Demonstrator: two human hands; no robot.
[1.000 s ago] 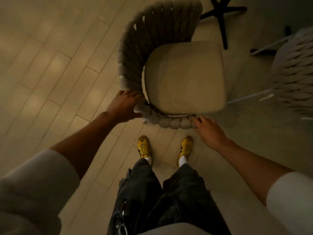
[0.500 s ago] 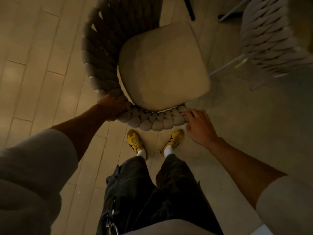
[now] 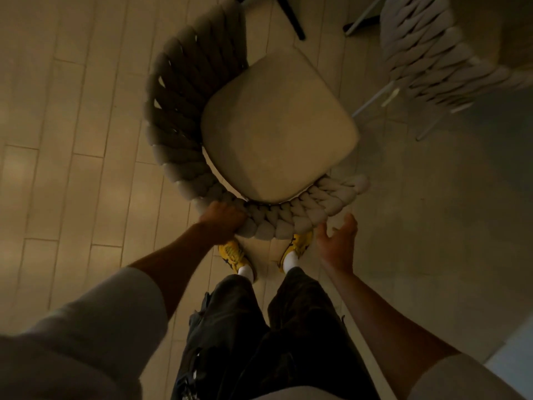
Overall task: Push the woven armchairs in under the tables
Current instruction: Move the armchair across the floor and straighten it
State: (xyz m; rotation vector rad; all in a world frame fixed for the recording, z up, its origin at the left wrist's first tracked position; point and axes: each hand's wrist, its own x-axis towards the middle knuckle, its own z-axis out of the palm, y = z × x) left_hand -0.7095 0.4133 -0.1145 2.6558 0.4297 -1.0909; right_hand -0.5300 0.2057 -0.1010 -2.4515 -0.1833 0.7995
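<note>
A woven armchair with a beige seat cushion stands just in front of my feet, its thick braided backrest curving round the left and near side. My left hand grips the braided rim at its near left. Just off the near right end of the rim, my right hand is open with fingers spread, not holding the weave. A second woven armchair stands at the upper right.
A black table base leg shows at the top beyond the chair. The second chair's thin metal legs reach toward the first chair's right side. Pale plank flooring lies to the left, grey floor to the right.
The chair has turned, its seat front swinging toward the right. My left hand stays on the rim; my right hand has come off the braid and opened.
</note>
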